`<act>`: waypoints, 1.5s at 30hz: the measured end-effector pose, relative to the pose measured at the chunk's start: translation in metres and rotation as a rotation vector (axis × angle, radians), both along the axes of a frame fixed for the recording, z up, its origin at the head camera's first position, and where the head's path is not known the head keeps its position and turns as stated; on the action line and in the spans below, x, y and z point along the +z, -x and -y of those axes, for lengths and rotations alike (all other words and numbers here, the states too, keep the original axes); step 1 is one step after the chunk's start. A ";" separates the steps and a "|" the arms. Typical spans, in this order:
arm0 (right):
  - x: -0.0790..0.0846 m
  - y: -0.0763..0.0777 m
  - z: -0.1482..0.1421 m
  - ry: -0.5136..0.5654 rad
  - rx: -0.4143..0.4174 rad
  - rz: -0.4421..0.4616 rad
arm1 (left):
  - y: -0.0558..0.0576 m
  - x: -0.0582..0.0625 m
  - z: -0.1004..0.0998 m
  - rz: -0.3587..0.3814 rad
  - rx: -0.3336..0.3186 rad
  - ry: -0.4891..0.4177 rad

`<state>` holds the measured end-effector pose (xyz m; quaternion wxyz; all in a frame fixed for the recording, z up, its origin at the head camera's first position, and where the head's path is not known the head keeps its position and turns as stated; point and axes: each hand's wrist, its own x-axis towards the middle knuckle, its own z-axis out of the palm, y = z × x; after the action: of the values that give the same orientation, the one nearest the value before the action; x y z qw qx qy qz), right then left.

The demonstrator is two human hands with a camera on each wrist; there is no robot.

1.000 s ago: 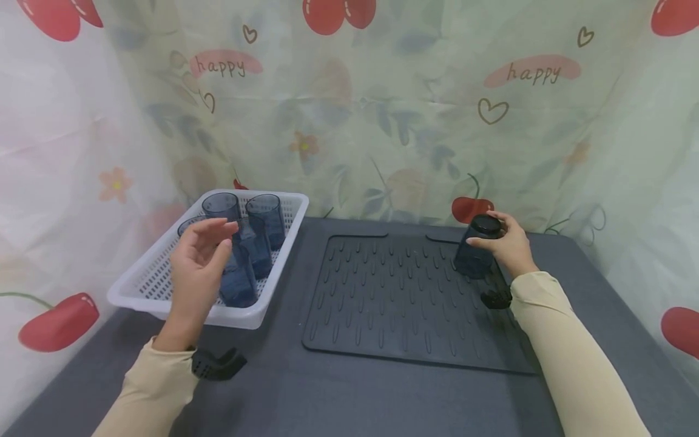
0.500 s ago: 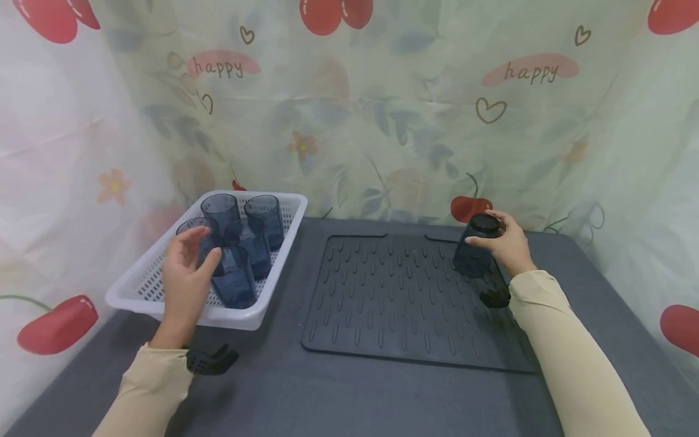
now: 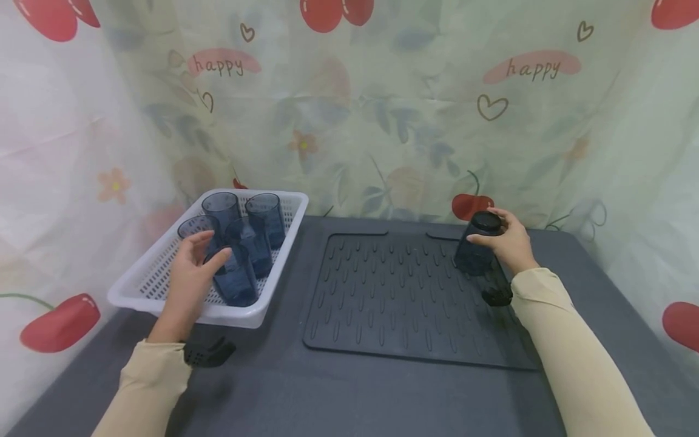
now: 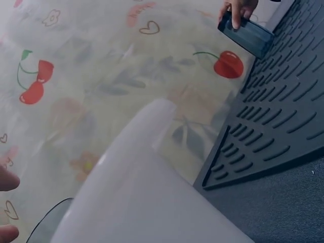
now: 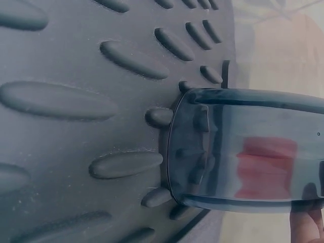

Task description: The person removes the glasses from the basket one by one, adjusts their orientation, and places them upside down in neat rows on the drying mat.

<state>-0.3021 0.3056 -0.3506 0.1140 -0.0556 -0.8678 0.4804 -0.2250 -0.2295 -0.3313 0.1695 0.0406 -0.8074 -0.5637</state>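
Observation:
My right hand (image 3: 509,244) grips an upside-down blue drinking glass (image 3: 474,256) near its base. Its rim meets the ribbed black drying mat (image 3: 382,303) at the back right, as the right wrist view shows. Over the left side of a white plastic basket (image 3: 252,317), my left hand (image 3: 190,276) has its thumb and fingers spread apart in a loose curve. Several blue glasses stand in the basket, mouths up. The front glass (image 3: 238,282) and the left glass (image 3: 198,226) are closest to that hand, which partly hides them. Only two fingertips (image 4: 7,178) show in the left wrist view.
A dark grey cloth (image 3: 349,400) covers the table. Behind the basket and mat hangs a patterned curtain (image 3: 355,133), close to the back edge. The basket's white wall (image 4: 136,197) blocks much of the left wrist view.
My left hand has shifted slightly left, and its fingers have come lower beside the glasses in the basket. The right hand and its glass have stayed in place.

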 end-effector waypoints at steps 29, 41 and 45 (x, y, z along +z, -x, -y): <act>0.004 -0.002 0.001 0.000 0.005 0.003 | 0.005 0.004 0.003 0.254 -0.157 0.160; 0.003 -0.001 0.001 -0.004 0.006 -0.004 | 0.008 0.002 0.004 0.295 -0.151 0.193; 0.003 -0.001 0.001 -0.003 0.007 -0.006 | 0.008 0.003 0.004 0.300 -0.155 0.211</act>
<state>-0.3008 0.3046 -0.3477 0.1150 -0.0511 -0.8685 0.4795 -0.2332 -0.2333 -0.3285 0.0066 0.0440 -0.8789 -0.4750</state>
